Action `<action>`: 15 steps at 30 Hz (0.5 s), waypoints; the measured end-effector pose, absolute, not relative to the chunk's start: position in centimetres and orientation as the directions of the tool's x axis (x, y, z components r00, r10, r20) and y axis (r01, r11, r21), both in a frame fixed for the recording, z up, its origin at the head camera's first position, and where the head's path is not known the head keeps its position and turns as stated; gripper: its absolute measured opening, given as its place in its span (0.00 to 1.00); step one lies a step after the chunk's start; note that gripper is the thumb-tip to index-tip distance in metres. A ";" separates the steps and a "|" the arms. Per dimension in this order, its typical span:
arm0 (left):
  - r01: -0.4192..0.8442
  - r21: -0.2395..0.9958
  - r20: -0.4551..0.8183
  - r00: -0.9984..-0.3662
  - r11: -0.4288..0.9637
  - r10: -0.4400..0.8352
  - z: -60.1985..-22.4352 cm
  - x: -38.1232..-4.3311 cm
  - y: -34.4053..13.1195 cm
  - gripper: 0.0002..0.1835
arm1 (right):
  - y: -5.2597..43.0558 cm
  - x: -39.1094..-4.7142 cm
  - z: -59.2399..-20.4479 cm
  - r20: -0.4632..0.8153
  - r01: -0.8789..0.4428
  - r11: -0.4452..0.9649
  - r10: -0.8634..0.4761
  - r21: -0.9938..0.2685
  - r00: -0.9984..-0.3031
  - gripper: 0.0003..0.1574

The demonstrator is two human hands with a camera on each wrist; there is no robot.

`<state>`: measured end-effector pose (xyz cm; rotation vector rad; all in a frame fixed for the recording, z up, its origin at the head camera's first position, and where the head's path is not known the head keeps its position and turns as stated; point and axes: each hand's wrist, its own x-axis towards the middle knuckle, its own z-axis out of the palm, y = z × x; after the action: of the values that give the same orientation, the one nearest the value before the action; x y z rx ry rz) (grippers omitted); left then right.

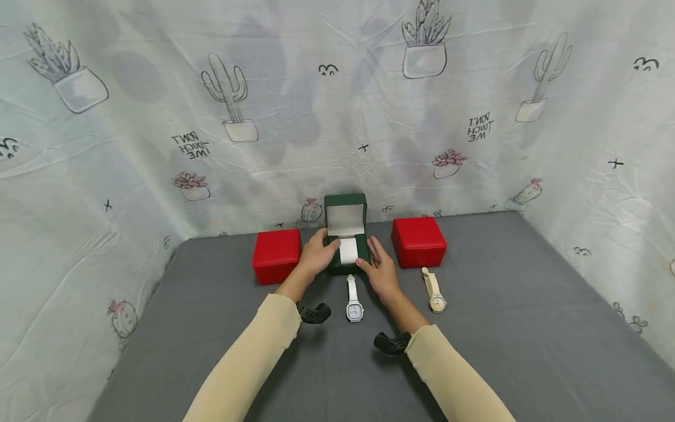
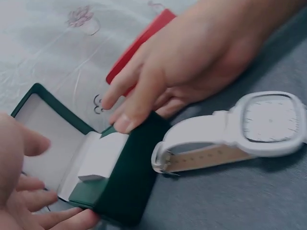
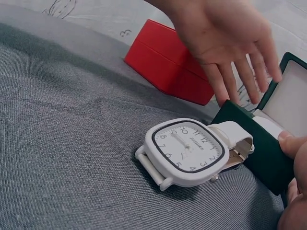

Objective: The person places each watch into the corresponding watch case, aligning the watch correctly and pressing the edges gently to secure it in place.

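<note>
A person's right grip holds the right side of a green watch box, thumb over its edge; the left grip spreads, fingers straight, along the left side. The raised lid shows pale lining above a white cushion. The right wrist view crops the lid. The box sits between both grips, behind a white watch on the gray counter, a red box to its left.

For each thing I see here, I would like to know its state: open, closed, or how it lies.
Green box: open, lid raised.
White cushion: inside the box, bare.
Left red box: closed.
Right red box: closed.
White watch: face up, strap looped.
Cream watch: face up.
Left hand: open, beside green box.
Right hand: grips green box.
</note>
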<state>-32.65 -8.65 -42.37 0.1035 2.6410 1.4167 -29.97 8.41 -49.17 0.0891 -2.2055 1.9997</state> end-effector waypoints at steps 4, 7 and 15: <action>0.138 0.764 0.004 -0.978 0.630 0.210 -42.9 -32.5 -8.6 0.29 | 8.7 -30.4 -49.2 0.152 -0.148 0.049 0.082 -0.988 -0.985 0.49; 0.222 0.665 0.032 -0.962 0.713 0.270 -42.8 -32.5 -8.3 0.29 | 9.2 -30.3 -48.9 0.137 -0.136 0.015 0.091 -0.991 -0.986 0.47; 0.303 0.423 -0.026 -0.938 0.854 0.345 -41.3 -33.8 -7.6 0.35 | 9.9 -30.0 -48.4 0.189 -0.170 0.219 0.070 -0.961 -0.979 0.33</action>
<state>-33.83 -7.57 -41.33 0.5132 2.9278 0.6425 -29.98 9.89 -48.38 0.0959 -2.2950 1.8492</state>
